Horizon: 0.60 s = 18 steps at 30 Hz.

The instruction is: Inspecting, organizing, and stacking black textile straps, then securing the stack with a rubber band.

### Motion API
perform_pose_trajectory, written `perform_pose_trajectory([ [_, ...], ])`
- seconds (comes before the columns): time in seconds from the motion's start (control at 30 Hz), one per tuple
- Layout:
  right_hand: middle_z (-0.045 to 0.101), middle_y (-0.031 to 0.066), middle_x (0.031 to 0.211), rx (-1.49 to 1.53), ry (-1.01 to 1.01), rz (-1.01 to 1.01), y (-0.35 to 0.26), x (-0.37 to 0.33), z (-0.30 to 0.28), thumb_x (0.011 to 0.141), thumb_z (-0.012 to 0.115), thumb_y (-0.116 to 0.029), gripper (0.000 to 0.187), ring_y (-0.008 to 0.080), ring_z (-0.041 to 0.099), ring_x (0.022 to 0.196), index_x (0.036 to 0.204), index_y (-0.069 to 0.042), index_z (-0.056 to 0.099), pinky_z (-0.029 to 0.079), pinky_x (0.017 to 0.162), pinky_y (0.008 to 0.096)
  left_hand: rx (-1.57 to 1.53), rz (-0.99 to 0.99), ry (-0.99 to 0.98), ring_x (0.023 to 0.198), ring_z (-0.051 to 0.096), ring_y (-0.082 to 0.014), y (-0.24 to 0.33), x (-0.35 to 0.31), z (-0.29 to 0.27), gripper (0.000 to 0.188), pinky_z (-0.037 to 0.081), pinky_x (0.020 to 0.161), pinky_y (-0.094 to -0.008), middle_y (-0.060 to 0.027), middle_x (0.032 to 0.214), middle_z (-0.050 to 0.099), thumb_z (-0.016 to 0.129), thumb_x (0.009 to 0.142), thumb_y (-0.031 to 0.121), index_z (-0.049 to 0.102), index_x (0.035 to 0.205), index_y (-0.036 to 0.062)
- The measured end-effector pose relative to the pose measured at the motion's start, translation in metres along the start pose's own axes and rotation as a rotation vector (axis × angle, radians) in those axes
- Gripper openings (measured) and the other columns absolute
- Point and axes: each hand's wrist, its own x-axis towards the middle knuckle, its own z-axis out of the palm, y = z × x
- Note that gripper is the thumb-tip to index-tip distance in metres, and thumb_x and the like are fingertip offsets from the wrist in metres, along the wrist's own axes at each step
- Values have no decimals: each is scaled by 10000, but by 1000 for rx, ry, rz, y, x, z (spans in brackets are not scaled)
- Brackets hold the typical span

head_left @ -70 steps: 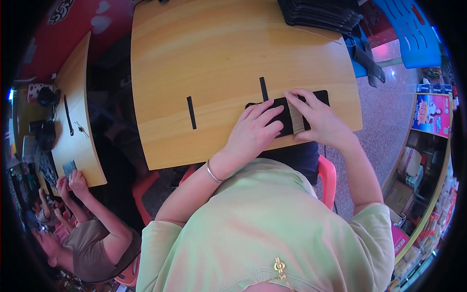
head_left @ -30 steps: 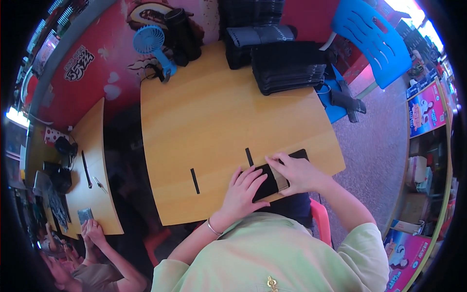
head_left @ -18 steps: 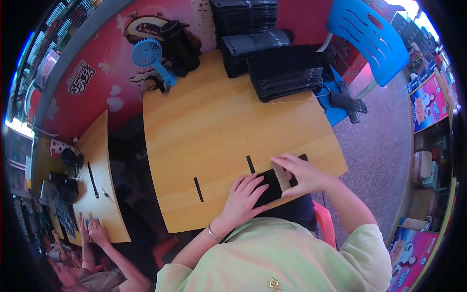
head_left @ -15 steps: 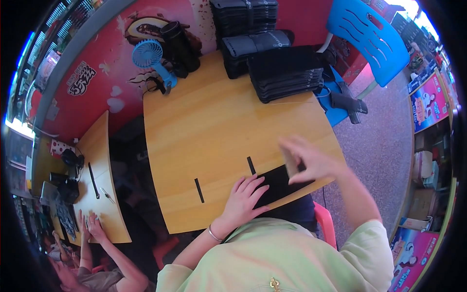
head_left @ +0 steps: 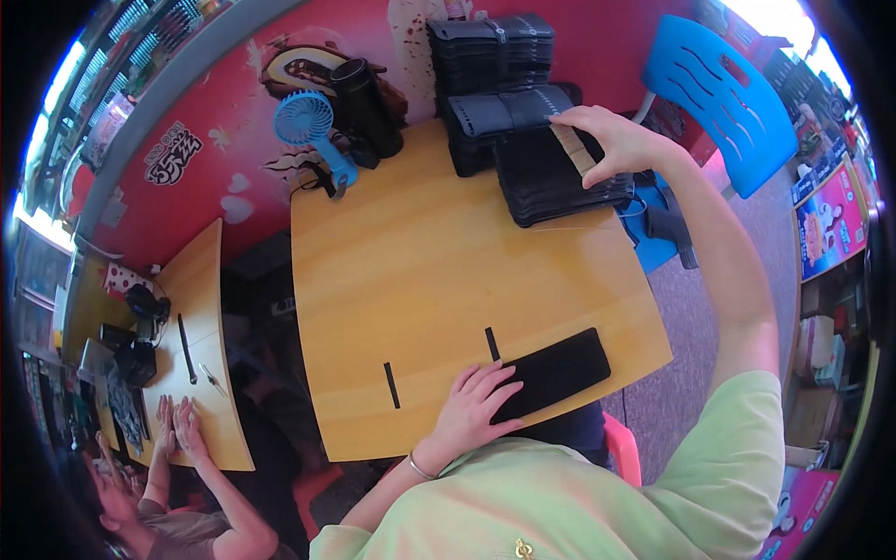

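Observation:
My left hand (head_left: 473, 401) lies with its fingers spread on one end of a flat black rectangular piece (head_left: 563, 371) at the table's near edge. My right hand (head_left: 616, 145) is stretched out to the back right, thumb and fingers gripping the ends of a tan, stiff-looking strip (head_left: 571, 154). It is over a stack of flat black pieces (head_left: 532, 177); whether it touches the stack I cannot tell. Two short black strips, one (head_left: 391, 385) farther left and one (head_left: 492, 343) by my left fingertips, lie on the wooden table (head_left: 420, 280).
Banded dark bundles (head_left: 490, 51) are piled behind the stack. A blue handheld fan (head_left: 313, 131) and a black bottle (head_left: 366, 107) stand at the back left. A blue chair (head_left: 719, 103) is beyond the right corner. Another person's hands (head_left: 177, 429) rest on a table at left.
My right hand has moved away from the black piece, up to the stack at the back right, carrying the tan strip. My left hand stays on the black piece.

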Motion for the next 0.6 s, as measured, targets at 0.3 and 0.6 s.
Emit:
perform_pose_trajectory([
  [0.3,427,141,1351,50,-20,6,19,10,8,559,799,-193,916,300,381,1262,1362,-57,379,291,1087,387,-28,-23,-23,1218,454,-263,-2,3,-2,514,323,1032,-441,-88,1256,523,723,731,346,573,1159,103],
  [0.6,434,117,1349,176,-97,54,24,14,5,573,817,-200,909,278,422,1231,1368,-90,391,340,1060,379,-23,-19,-7,1208,462,-260,-3,4,-1,519,322,1026,-436,-76,1247,531,741,708,371,589,1135,120],
])
